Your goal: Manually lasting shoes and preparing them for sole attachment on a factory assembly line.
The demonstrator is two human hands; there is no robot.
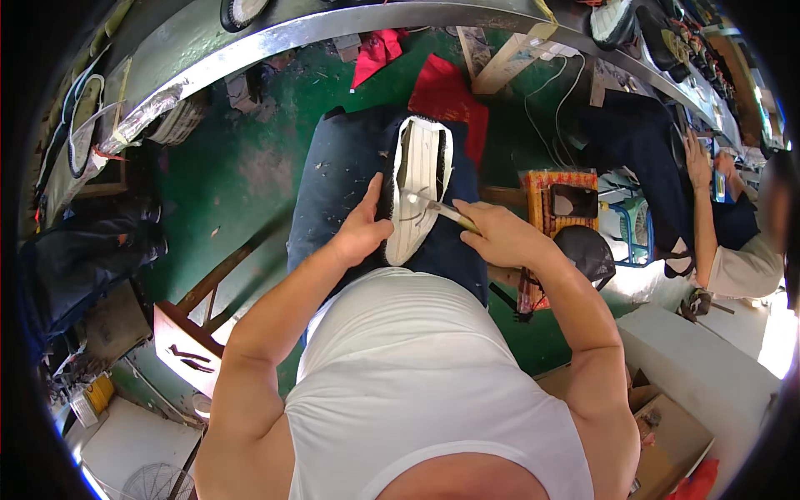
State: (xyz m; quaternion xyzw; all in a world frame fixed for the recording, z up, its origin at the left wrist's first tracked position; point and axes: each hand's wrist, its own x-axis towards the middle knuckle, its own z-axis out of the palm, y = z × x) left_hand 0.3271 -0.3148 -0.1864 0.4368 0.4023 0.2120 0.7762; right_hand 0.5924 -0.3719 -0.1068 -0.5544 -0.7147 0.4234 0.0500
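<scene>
A shoe (421, 158) lies lengthwise across my lap, its long pale striped face upward and dark fuzzy material along its side. My left hand (363, 227) grips its left edge near the closer end, thumb bent against the rim and forefinger stretched along the side. In my right hand (503, 236) is a hand tool (447, 212) with a pale handle and a shiny metal end. That end lies over the middle of the shoe; whether it touches cannot be made out. A thin curved dark line shows on the striped face beside it.
Ahead curves a metal-edged bench (350, 25) with shoes on it. Red cloth (450, 96) lies beyond my knees. To the right are a beaded seat (548, 200), a black cap-like item (585, 250) and another person's arm (704, 217). Pliers lie on a stool (187, 346) at left.
</scene>
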